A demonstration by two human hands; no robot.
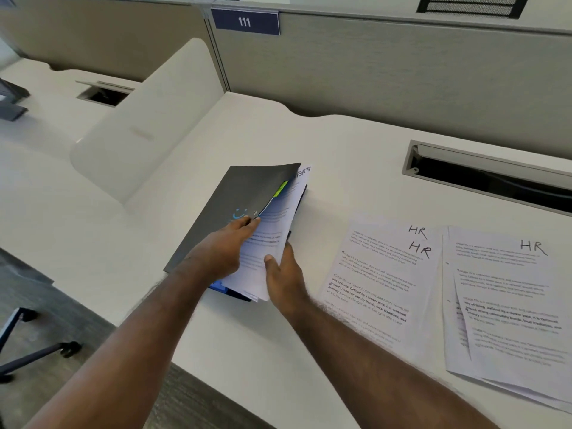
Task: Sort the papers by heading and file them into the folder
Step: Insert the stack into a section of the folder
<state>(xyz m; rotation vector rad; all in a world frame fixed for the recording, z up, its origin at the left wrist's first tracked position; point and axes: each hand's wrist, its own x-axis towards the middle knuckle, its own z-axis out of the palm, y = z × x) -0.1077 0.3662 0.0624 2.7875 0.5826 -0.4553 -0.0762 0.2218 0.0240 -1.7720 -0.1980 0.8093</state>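
A dark grey folder (pixel 235 196) with a blue smile logo lies on the white desk, its cover partly raised. White sheets (pixel 272 230) headed "…PORTS" stick out of its right side, with a green tab near the top. My left hand (pixel 223 246) holds the cover's edge above the sheets, fingers tucked under it. My right hand (pixel 283 275) grips the lower right edge of those sheets, thumb on top. To the right lie two loose piles marked "HR": one pile (pixel 380 274) beside the folder and another pile (pixel 507 301) further right.
A white desk (pixel 247 342) with its front edge at lower left. A cable slot (pixel 489 181) is set in the desk behind the HR piles. A white divider (pixel 145 125) stands at left. Grey partition with sign "111" (pixel 246 22) behind. Chair legs (pixel 34 351) at the floor left.
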